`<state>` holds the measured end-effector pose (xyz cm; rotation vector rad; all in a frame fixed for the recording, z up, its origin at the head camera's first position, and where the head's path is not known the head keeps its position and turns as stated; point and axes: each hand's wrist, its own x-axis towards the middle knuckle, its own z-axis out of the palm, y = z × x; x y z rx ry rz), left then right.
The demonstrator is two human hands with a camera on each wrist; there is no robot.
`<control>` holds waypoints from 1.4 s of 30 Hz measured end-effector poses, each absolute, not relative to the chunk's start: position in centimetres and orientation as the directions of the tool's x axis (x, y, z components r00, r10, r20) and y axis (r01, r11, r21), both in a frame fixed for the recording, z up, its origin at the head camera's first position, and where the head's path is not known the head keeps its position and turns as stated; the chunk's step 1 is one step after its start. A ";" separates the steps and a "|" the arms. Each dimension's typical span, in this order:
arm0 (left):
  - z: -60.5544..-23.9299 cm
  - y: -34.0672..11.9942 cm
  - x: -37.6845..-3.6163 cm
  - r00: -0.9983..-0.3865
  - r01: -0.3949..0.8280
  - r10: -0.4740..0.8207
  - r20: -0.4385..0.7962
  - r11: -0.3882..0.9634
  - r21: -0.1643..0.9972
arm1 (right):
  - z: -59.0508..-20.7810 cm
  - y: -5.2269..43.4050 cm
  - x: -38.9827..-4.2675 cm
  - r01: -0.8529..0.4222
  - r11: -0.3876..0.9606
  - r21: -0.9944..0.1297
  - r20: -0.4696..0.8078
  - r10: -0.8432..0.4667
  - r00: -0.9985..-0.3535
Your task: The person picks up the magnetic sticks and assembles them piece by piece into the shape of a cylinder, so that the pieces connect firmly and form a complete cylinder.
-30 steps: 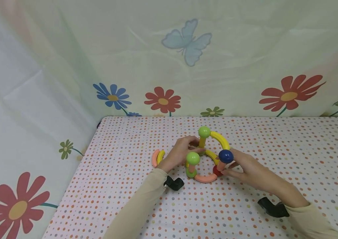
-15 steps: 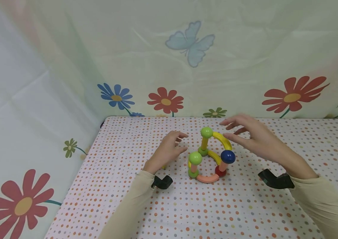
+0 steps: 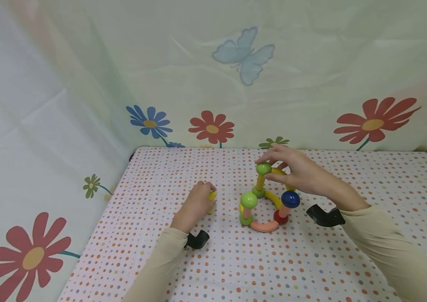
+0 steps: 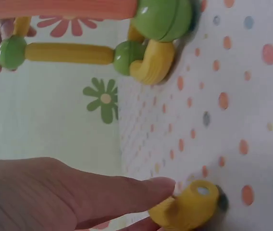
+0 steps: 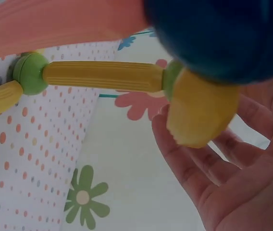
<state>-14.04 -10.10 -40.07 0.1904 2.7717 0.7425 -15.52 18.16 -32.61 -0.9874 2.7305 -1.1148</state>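
Note:
A toy frame of coloured rods and balls point(image 3: 264, 199) stands mid-table: an orange curved base point(image 3: 263, 226), green balls, a blue ball point(image 3: 290, 199) and yellow rods. My right hand point(image 3: 270, 167) pinches the top green ball point(image 3: 263, 168) where a yellow arc point(image 5: 199, 110) joins it. The right wrist view shows my fingers point(image 5: 194, 178) curled behind that arc, under the blue ball point(image 5: 218, 33). To the frame's left, my left hand point(image 3: 209, 193) grips a loose yellow curved piece point(image 3: 212, 196) lying on the cloth. In the left wrist view my thumb point(image 4: 103, 192) meets this piece point(image 4: 189, 209).
The table carries a white cloth with coloured dots point(image 3: 153, 260). A pale sheet printed with flowers and a butterfly point(image 3: 243, 54) hangs behind and to the left. Black wrist mounts point(image 3: 197, 240) point(image 3: 324, 216) sit at both cuffs.
Both hands let go of the frame's lower parts. My right hand rose, then closed on the top green ball. My left hand moved left and down onto the loose yellow piece.

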 end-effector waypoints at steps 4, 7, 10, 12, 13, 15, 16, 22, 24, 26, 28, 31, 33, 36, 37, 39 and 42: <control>-40.8 -9.6 -14.0 -0.960 0.093 0.207 -0.188 0.870 0.485 | -33.1 18.0 -15.8 -0.538 0.547 -0.641 0.207 -0.553 -0.807; -40.9 -9.2 -14.0 -0.964 0.118 0.215 -0.158 0.876 0.468 | -33.3 17.8 -15.9 -0.538 0.554 -0.636 0.214 -0.543 -0.812; -40.9 -9.0 -14.1 -0.965 0.127 0.220 -0.145 0.872 0.473 | -33.4 17.7 -15.9 -0.540 0.551 -0.637 0.219 -0.542 -0.811; -40.7 -8.9 -14.3 -0.964 0.125 0.224 -0.143 0.858 0.498 | -33.5 17.7 -16.0 -0.541 0.544 -0.641 0.219 -0.545 -0.809; -40.6 -8.8 -14.4 -0.963 0.121 0.227 -0.144 0.844 0.523 | -33.5 17.7 -16.0 -0.539 0.542 -0.645 0.218 -0.546 -0.809; -40.1 -8.6 -14.7 -0.959 0.111 0.240 -0.149 0.805 0.583 | -33.6 17.8 -16.0 -0.540 0.538 -0.648 0.218 -0.548 -0.808; -39.8 -8.5 -15.0 -0.957 0.107 0.250 -0.150 0.780 0.616 | -33.6 17.8 -16.0 -0.538 0.537 -0.650 0.217 -0.547 -0.809; -37.2 -7.7 -16.0 -0.936 0.172 0.345 -0.073 0.628 0.759 | -33.5 17.7 -15.9 -0.526 0.541 -0.656 0.209 -0.539 -0.816; -36.3 -7.3 -16.2 -0.924 0.208 0.379 -0.044 0.598 0.774 | -33.5 17.7 -15.9 -0.526 0.539 -0.658 0.212 -0.537 -0.816; -35.5 -6.7 -16.4 -0.914 0.233 0.405 -0.027 0.579 0.781 | -33.5 17.8 -15.9 -0.523 0.540 -0.660 0.213 -0.533 -0.819; -35.0 -6.2 -16.5 -0.906 0.245 0.422 -0.023 0.569 0.785 | -33.6 17.9 -15.9 -0.525 0.537 -0.661 0.217 -0.532 -0.818; -34.4 -5.7 -16.5 -0.900 0.249 0.434 -0.026 0.564 0.787 | -33.7 17.9 -15.8 -0.528 0.533 -0.661 0.223 -0.533 -0.816; -34.2 -5.5 -16.6 -0.898 0.247 0.439 -0.031 0.560 0.791 | -33.7 18.0 -15.9 -0.531 0.533 -0.659 0.226 -0.532 -0.816; -34.3 -5.6 -16.8 -0.891 0.243 0.454 -0.034 0.539 0.806 | -33.7 18.1 -15.8 -0.531 0.535 -0.657 0.228 -0.531 -0.816; -34.3 -5.7 -16.8 -0.886 0.240 0.463 -0.037 0.524 0.817 | -33.6 18.1 -15.7 -0.532 0.536 -0.655 0.231 -0.528 -0.817; -34.6 -6.0 -17.1 -0.872 0.217 0.487 -0.052 0.478 0.851 | -33.2 18.2 -15.4 -0.540 0.544 -0.642 0.249 -0.519 -0.818; -34.8 -6.6 -17.4 -0.848 0.128 0.520 -0.105 0.393 0.911 | -32.3 18.1 -14.7 -0.595 0.548 -0.588 0.331 -0.508 -0.795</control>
